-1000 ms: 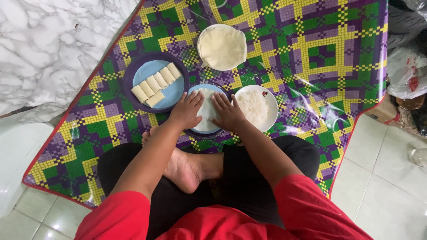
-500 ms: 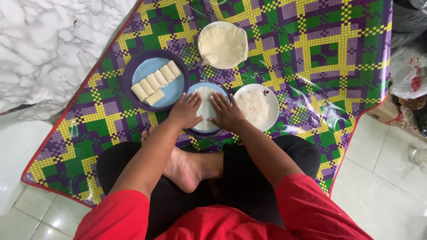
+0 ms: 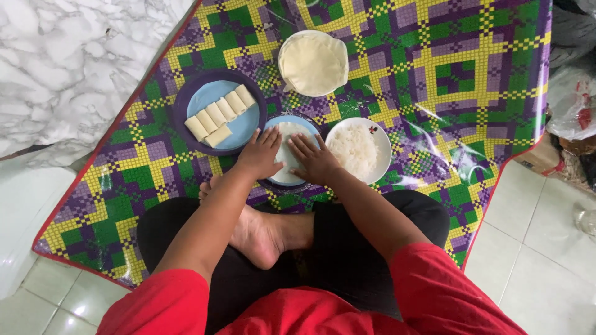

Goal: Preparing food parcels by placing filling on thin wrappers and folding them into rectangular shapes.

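I sit cross-legged on a chequered purple, green and yellow mat (image 3: 434,80). My left hand (image 3: 259,155) and my right hand (image 3: 313,159) press side by side on a pale thin wrapper (image 3: 287,152) lying on a small blue plate (image 3: 298,121). The fingers of both hands lie flat and spread over the wrapper. To the left a dark-rimmed blue plate (image 3: 248,127) holds several pale rolled pieces (image 3: 218,115). A white bowl (image 3: 380,139) of shredded white filling (image 3: 354,149) sits right of my right hand. Farther off a stack of round wrappers (image 3: 313,62) rests on a plate.
A marble-patterned surface (image 3: 62,68) lies at the left. White floor tiles (image 3: 546,260) border the mat at the right. Plastic bags (image 3: 571,105) and a cardboard box edge (image 3: 546,158) stand at the right. My bare foot (image 3: 261,236) lies in my lap.
Both hands stay on the wrapper on the small blue plate. The plates and bowl have not moved.
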